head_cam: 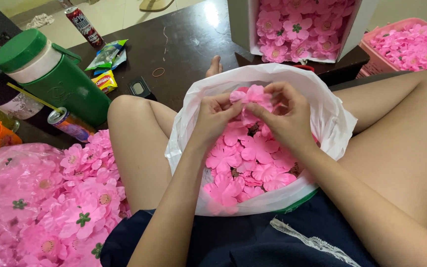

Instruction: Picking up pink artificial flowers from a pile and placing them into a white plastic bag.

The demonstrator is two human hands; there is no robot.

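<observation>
A pink flower (251, 95) is pinched between the left hand (214, 116) and right hand (285, 114), above the bag (333, 123) on the lap. Assembly is judged in hand; a steady fingertip press is called for next.

Thin matt cloth petals (251, 95) are showing soft creases. The white bag (333, 123) is looking like crinkly, faintly glossy plastic. The dark bench (189, 44) is gleaming smooth, the green jug (70, 86) shining as hard plastic.
</observation>
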